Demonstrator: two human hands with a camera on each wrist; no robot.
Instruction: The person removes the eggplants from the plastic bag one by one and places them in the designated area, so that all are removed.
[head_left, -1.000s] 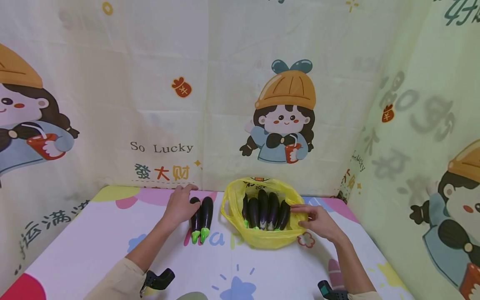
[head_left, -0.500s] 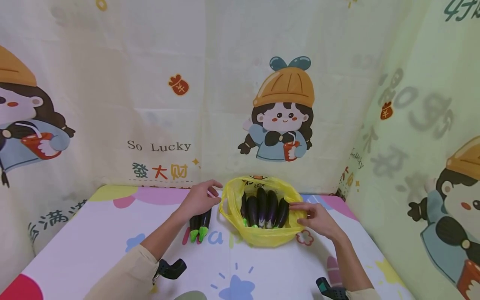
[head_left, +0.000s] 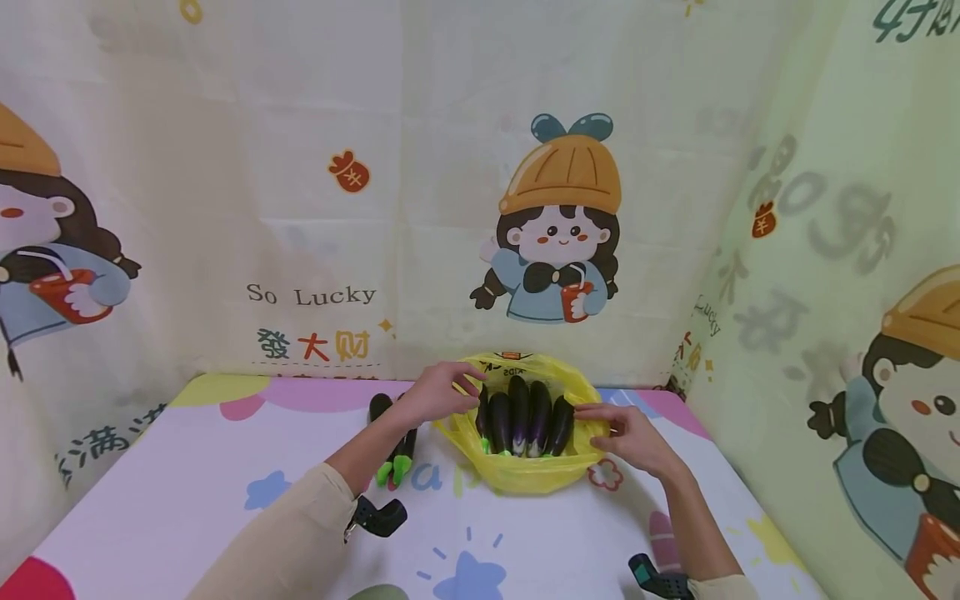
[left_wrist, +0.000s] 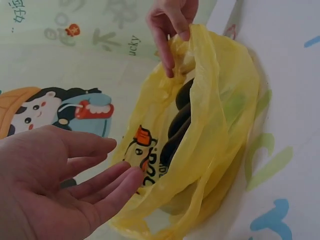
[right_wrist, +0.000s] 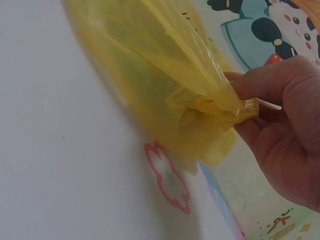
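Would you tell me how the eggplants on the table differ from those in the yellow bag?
Two table eggplants are visible, against five bag eggplants. The table eggplants lie on the tabletop; the bag eggplants sit inside the yellow bag. The left forearm crosses in front of the table eggplants, not the bag eggplants. Both are dark, with green at stem ends.

1. backdrop (head_left: pixel 450 83): pale, creased cloth, hung upright.
2. cartoon figure (head_left: pixel 555 279): orange hat, red cup; repeats cut off at both sides.
3. lettering (head_left: pixel 311 295): "so lucky"; coloured characters (head_left: pixel 312 346) beneath.
4. red pouch print (head_left: pixel 349 172): above lettering.
5. table (head_left: pixel 570 542): white, blue star print (head_left: pixel 470 577).
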